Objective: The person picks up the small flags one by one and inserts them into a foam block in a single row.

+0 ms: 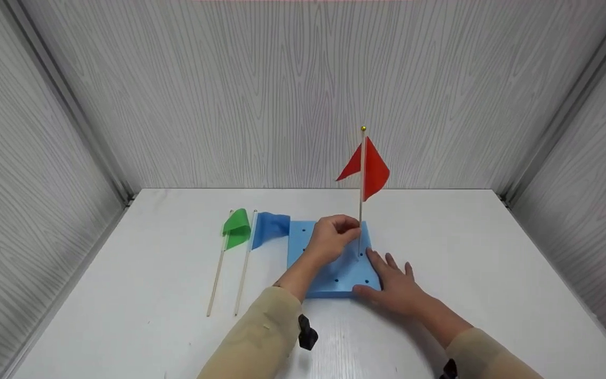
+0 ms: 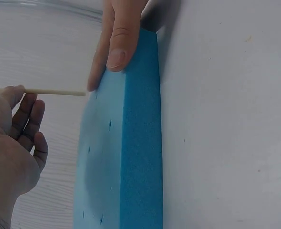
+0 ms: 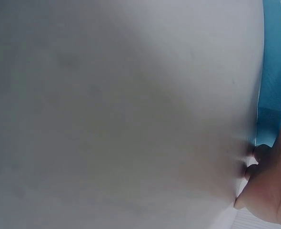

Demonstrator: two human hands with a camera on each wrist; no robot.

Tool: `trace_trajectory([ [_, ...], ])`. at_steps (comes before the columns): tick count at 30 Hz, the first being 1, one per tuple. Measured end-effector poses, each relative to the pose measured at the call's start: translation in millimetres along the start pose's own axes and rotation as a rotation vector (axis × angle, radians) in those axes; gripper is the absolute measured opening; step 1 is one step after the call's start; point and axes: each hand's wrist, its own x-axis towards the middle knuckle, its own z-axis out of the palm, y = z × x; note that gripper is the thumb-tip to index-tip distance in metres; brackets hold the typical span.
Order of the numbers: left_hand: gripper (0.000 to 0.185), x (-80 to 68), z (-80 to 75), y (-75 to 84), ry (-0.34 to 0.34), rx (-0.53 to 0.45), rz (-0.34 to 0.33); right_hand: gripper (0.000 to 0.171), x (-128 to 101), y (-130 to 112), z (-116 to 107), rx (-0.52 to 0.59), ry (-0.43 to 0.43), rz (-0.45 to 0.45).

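Note:
A blue foam block [image 1: 329, 266] with several small holes lies flat on the white table [image 1: 150, 316]. My left hand [image 1: 347, 229] pinches the thin stick [image 1: 361, 208] of a red flag [image 1: 372, 169]; the stick stands upright with its lower end at a hole near the block's right side. In the left wrist view the left hand [image 2: 24, 102] holds the stick [image 2: 55, 92] beside the block [image 2: 135, 143]. My right hand [image 1: 387, 279] lies flat on the block's front right corner, fingers straight, thumb at the front edge. The right wrist view shows the right hand [image 3: 269, 191] against the block's edge [image 3: 274, 71].
A green flag [image 1: 237, 229] and a blue flag [image 1: 270, 226] lie side by side on the table left of the block, sticks pointing toward me. Grey wood-grain walls [image 1: 292, 95] close in the table at the back and both sides.

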Motion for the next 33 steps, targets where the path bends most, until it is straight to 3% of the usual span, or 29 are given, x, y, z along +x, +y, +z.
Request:
trace_trajectory([
  [12,0.017,7.2,12.2,-7.7,-0.002,0.014,0.033,0.110,0.0,2.6,1.1,-0.002,-0.005,0.011],
  [33,0.015,11.4,19.9,-21.3,-0.037,0.058,-0.040,0.110,-0.8,3.9,2.2,0.003,-0.006,0.005],
])
